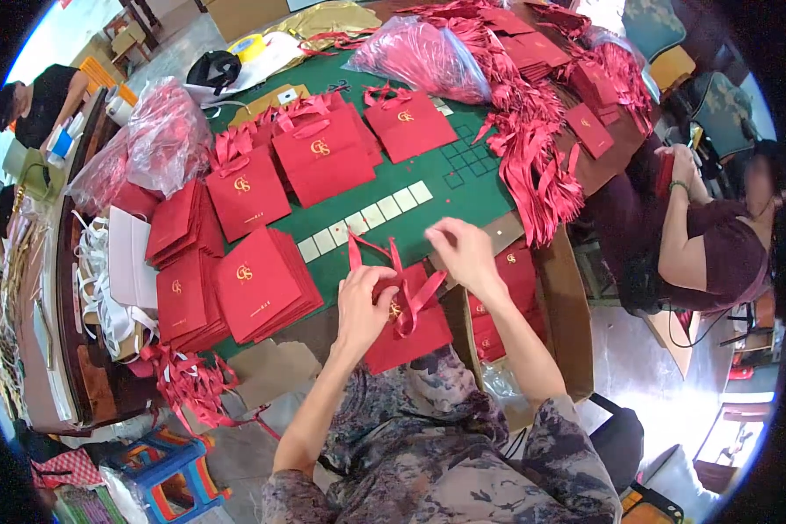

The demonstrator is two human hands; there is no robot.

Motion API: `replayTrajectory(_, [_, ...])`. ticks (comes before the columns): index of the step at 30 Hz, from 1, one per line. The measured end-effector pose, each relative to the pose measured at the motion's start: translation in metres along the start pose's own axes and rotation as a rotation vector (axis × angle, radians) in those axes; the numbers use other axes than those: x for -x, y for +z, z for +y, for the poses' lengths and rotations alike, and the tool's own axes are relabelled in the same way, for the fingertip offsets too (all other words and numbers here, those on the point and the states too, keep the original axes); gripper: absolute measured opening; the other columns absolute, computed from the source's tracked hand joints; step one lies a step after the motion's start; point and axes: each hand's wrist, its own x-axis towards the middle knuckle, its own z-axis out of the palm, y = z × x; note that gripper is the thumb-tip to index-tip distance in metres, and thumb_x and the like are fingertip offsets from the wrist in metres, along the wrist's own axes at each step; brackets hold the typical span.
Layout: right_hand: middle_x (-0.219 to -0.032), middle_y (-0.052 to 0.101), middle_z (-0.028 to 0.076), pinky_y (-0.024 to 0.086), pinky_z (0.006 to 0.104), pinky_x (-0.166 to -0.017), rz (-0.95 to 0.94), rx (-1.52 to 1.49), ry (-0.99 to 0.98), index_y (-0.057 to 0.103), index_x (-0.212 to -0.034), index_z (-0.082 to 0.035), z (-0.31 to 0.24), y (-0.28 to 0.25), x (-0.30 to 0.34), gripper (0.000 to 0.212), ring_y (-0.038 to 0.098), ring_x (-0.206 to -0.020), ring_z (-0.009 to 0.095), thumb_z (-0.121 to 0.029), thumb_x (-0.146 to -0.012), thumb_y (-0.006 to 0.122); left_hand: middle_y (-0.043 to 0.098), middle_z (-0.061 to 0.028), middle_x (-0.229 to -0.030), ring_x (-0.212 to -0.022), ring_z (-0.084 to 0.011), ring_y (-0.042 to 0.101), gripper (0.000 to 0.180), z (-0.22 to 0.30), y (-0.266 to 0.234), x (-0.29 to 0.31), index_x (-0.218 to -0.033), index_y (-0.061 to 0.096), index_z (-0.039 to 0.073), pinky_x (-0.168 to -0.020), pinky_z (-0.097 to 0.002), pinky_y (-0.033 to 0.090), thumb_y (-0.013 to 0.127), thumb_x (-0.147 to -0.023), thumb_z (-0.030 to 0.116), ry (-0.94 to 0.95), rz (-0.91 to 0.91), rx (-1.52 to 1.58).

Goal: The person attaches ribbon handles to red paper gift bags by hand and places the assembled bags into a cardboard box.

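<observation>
In front of my lap is a small red paper bag (421, 336) with a gold emblem, tilted against the table's near edge. A red ribbon (425, 294) runs through its top, looping over the front and rising in loose ends. My left hand (362, 306) is closed at the bag's top left, thumb and fingers curled around its edge by the ribbon. My right hand (465, 255) hovers just above and right of the bag, its thumb and fingertips pinched together. Whatever lies in that pinch, if anything, is too small to make out.
Stacks of red bags (262, 284) stand left on the green table mat (393, 182), beside a row of pale rectangles (367, 218). Red ribbons (533, 162) lie heaped at right. A carton (572, 319) of red bags is right of me; a seated person (712, 227) is farther right.
</observation>
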Motion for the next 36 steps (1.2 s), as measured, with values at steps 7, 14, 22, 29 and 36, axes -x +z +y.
replayTrajectory(7, [-0.077,0.064,0.014,0.051,0.0454,-0.068,0.006,0.339,0.090,0.066,-0.077,-0.004,0.001,-0.009,0.044,0.027,0.064,-0.078,0.034,-0.029,-0.081,0.076,0.065,-0.0086,-0.105,-0.102,-0.0296,0.058,0.029,0.002,-0.005,0.008,-0.106,0.067,0.010,-0.088,-0.0401,0.043,0.076,-0.078,0.012,0.045,0.042,-0.079])
replayTrajectory(14, [-0.074,0.059,0.002,0.049,0.0282,-0.063,0.076,-0.190,0.230,0.060,-0.083,-0.004,0.001,-0.005,0.050,0.016,0.061,-0.072,0.011,-0.012,-0.086,0.074,0.059,-0.0103,-0.115,-0.108,-0.0322,0.053,0.044,0.005,-0.030,0.034,-0.119,0.062,0.008,-0.093,-0.0428,0.043,0.077,-0.078,0.014,0.071,0.122,-0.227])
replayTrajectory(22, [-0.088,0.063,0.005,0.049,0.0247,-0.070,0.034,-0.803,0.112,0.061,-0.089,-0.002,-0.080,-0.069,0.104,0.020,0.061,-0.080,0.012,0.006,-0.078,0.075,0.060,-0.0123,-0.110,-0.103,-0.0331,0.054,0.042,-0.006,-0.027,0.041,-0.119,0.062,0.006,-0.090,-0.0432,0.045,0.076,-0.080,0.014,0.004,0.089,-0.245])
replayTrajectory(29, [-0.098,0.070,0.015,0.052,0.0297,-0.074,-0.234,-0.617,-0.194,0.073,-0.095,-0.001,-0.102,-0.057,0.114,0.020,0.066,-0.087,0.020,0.003,-0.076,0.077,0.060,-0.0121,-0.106,-0.101,-0.0323,0.055,0.039,-0.006,-0.024,0.041,-0.112,0.065,0.006,-0.088,-0.0411,0.048,0.079,-0.077,0.014,-0.023,0.129,-0.223])
replayTrajectory(36, [-0.091,0.071,0.008,0.051,0.0320,-0.076,-0.143,-0.455,-0.178,0.067,-0.084,-0.003,-0.103,-0.033,0.115,0.020,0.066,-0.088,0.021,0.003,-0.072,0.082,0.059,-0.0122,-0.104,-0.099,-0.0330,0.054,0.039,-0.008,-0.024,0.038,-0.109,0.064,0.007,-0.085,-0.0419,0.047,0.080,-0.075,0.016,-0.015,0.137,-0.211])
